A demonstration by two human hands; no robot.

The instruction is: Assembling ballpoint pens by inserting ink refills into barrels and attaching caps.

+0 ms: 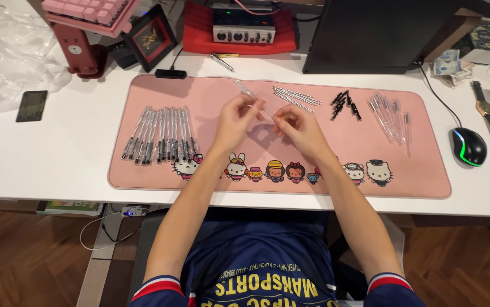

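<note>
A: Status on the hands?

B: Both up over the middle of the pink desk mat [142, 182]. Left hand [235, 116] pinches a clear pen barrel [252, 95], which angles up and away to the left. Right hand [299, 126] is closed around its near end, fingertips together; looks like it holds a small piece there, too fine to tell.

A: Why held in the air like that?

B: My guess: both ends stay reachable, and the fingers can line up thin parts by feel.

A: Layout of the rest?

B: Sorted by kind, in rows. Finished pens [162, 135] lie side by side at the left of the mat. Thin refills [296, 96] sit just beyond the hands. Black caps [344, 105] in a small heap right of those. More clear barrels [390, 116] furthest right. Grouping probably keeps each kind within reach.

A: Off the mat?

B: Mouse [468, 146] and wristwatch [486, 111] at right, phone [31, 106] at left, all well apart from the parts.
</note>
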